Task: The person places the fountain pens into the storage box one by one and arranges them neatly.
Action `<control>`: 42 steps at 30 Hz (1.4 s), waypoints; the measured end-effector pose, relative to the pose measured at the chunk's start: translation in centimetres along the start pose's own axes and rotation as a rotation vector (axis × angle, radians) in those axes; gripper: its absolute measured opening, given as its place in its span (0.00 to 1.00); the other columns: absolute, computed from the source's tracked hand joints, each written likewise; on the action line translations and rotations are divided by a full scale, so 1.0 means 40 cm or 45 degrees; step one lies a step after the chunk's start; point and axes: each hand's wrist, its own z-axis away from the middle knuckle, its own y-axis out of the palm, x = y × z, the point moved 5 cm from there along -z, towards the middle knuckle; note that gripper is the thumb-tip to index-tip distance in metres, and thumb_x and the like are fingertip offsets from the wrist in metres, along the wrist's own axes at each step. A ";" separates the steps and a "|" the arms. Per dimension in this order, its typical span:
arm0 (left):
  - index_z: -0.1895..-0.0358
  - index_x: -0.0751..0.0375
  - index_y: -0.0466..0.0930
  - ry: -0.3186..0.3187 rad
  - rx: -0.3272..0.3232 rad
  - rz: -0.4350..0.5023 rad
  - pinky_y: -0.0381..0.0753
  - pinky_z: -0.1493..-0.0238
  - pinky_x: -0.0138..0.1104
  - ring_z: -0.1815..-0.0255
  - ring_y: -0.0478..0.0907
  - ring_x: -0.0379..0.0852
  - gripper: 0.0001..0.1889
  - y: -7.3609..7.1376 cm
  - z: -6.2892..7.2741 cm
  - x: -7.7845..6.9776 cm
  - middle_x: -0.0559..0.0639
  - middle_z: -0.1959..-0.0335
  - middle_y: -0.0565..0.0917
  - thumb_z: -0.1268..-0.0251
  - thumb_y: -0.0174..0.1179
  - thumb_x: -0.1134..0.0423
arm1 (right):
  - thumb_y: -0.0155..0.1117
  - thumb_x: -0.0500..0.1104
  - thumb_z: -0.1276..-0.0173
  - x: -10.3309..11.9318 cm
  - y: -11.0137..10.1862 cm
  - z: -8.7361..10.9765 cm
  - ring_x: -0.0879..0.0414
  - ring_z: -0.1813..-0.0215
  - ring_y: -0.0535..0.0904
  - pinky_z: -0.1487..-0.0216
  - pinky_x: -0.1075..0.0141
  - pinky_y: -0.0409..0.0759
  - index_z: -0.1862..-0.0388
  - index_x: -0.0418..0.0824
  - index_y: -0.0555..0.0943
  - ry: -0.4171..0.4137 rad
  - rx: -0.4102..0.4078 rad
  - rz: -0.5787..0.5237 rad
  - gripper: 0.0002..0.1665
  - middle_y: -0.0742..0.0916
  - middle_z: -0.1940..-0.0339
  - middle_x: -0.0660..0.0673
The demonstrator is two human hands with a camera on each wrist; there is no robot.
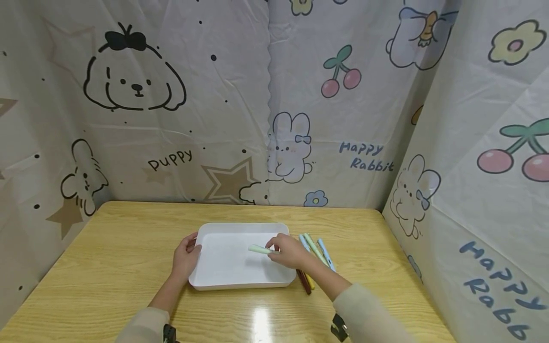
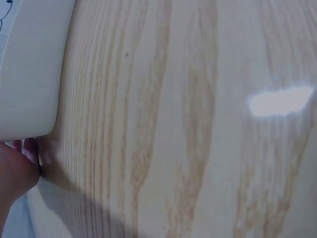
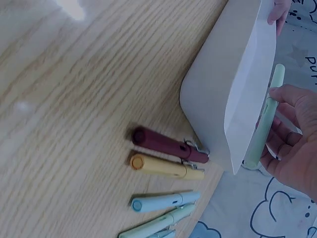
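Observation:
A shallow white tray (image 1: 240, 281) lies on the wooden table. At its left side, my left hand (image 1: 186, 256) grips the wall, with the thumb near the rim; in the left wrist view only part of that hand (image 2: 17, 171) shows under the tray's corner. My right hand (image 1: 289, 252) pinches a light green pen (image 1: 259, 249) between thumb and fingers, over the tray's right half. Seen from the right wrist, the green pen (image 3: 266, 121) is tilted, with its clip near the thumb.
Right of the tray lie several pens: a maroon pen (image 3: 166, 145), a yellow pen (image 3: 168, 167), a light blue pen (image 3: 166, 201), another green pen (image 3: 157, 222) and a second blue one. Printed curtains (image 1: 223, 119) stand behind and beside the table (image 1: 133, 243).

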 end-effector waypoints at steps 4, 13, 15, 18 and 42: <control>0.33 0.68 0.59 -0.002 0.001 -0.001 0.67 0.35 0.49 0.36 0.65 0.62 0.23 0.001 0.001 -0.001 0.70 0.37 0.66 0.31 0.44 0.70 | 0.63 0.44 0.38 0.015 0.021 -0.008 0.62 0.72 0.68 0.73 0.73 0.68 0.54 0.42 0.82 -0.015 0.032 0.007 0.14 0.79 0.71 0.50; 0.32 0.67 0.59 -0.012 0.004 -0.001 0.67 0.35 0.50 0.36 0.65 0.62 0.24 0.003 -0.001 -0.002 0.69 0.37 0.66 0.30 0.44 0.69 | 0.63 0.46 0.37 0.060 0.059 -0.020 0.65 0.72 0.68 0.71 0.74 0.69 0.53 0.44 0.83 -0.066 0.082 0.068 0.14 0.80 0.70 0.52; 0.32 0.67 0.58 -0.019 0.009 0.002 0.67 0.34 0.50 0.36 0.64 0.62 0.24 0.003 0.001 -0.003 0.69 0.37 0.66 0.30 0.44 0.68 | 0.63 0.46 0.37 0.070 0.067 -0.022 0.65 0.72 0.69 0.70 0.74 0.69 0.53 0.44 0.83 -0.077 0.096 0.069 0.14 0.80 0.70 0.52; 0.32 0.67 0.58 -0.022 0.010 0.000 0.66 0.34 0.50 0.36 0.64 0.62 0.24 0.003 0.001 -0.004 0.69 0.37 0.66 0.30 0.43 0.69 | 0.63 0.45 0.37 0.083 0.079 -0.026 0.65 0.72 0.69 0.70 0.74 0.69 0.54 0.44 0.83 -0.089 0.115 0.062 0.14 0.80 0.71 0.53; 0.32 0.65 0.58 -0.043 0.012 -0.032 0.67 0.35 0.51 0.35 0.64 0.62 0.24 0.002 0.002 -0.001 0.69 0.36 0.65 0.30 0.44 0.69 | 0.64 0.44 0.40 0.123 0.140 -0.054 0.66 0.72 0.68 0.70 0.76 0.68 0.56 0.45 0.84 -0.123 0.148 0.054 0.13 0.78 0.74 0.55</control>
